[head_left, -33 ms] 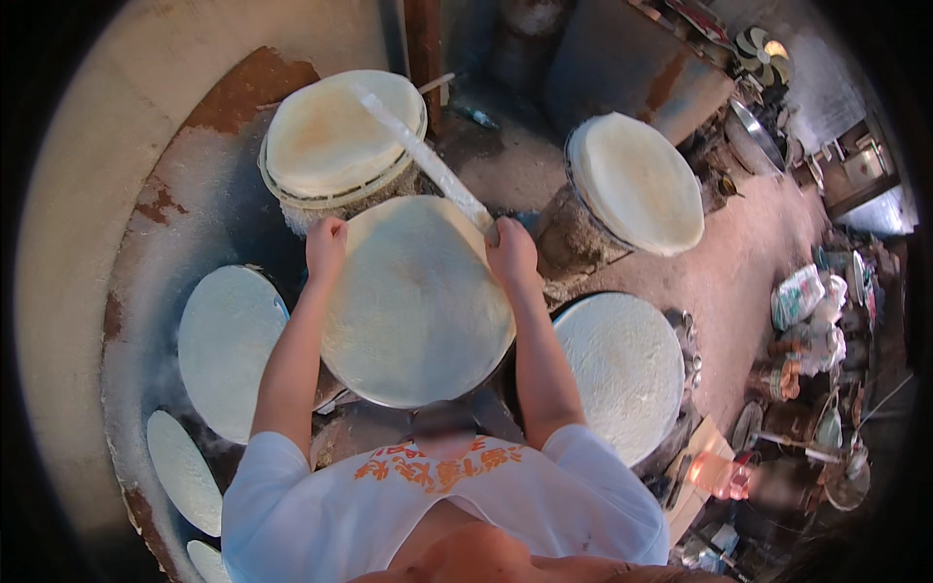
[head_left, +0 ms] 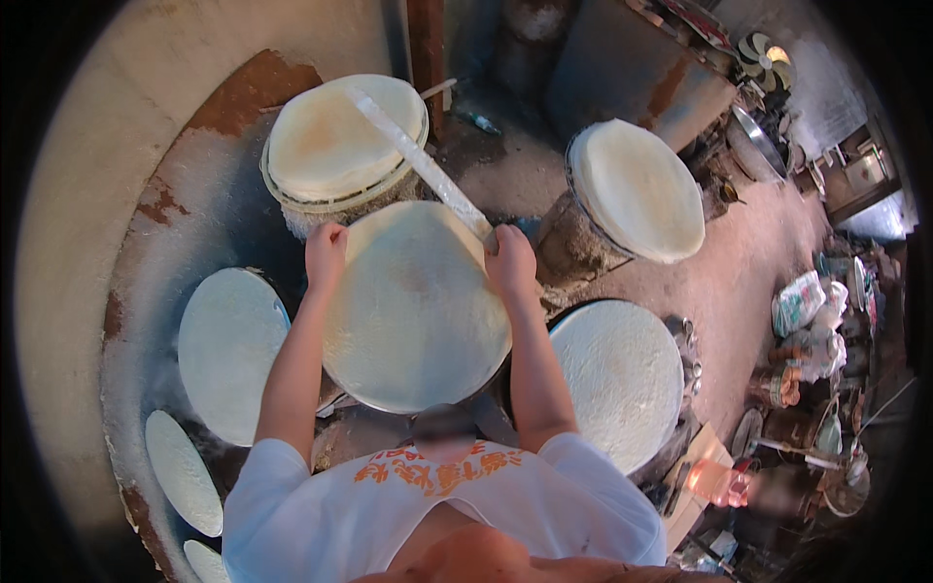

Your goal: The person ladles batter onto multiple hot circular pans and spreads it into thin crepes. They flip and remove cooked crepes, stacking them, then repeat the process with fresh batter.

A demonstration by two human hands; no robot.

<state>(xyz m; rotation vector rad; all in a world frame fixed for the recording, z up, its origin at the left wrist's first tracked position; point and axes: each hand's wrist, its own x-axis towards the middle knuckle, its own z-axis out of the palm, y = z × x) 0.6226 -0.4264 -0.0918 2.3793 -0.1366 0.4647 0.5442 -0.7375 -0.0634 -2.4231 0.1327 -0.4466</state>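
Observation:
A large, thin, round flatbread (head_left: 418,316) lies over a round griddle in front of me, its far part drawn up between my hands. My left hand (head_left: 326,257) is closed on its far left edge. At the far right edge my right hand (head_left: 512,260) is closed too, pinching the flatbread along with the near end of a long, flat, pale scraper (head_left: 426,163). That scraper slants away to the left, over a stack of round flatbreads (head_left: 335,136). My fingertips are partly hidden.
Another flatbread stack (head_left: 637,189) stands at the far right on a round support. Pale rounds sit at my right (head_left: 622,379), my left (head_left: 233,355) and lower left (head_left: 183,471). A curved wall (head_left: 78,243) bounds the left; bags (head_left: 802,301) and clutter line the right.
Almost nothing differs. The whole view has shifted slightly, and both hands keep their hold on the flatbread.

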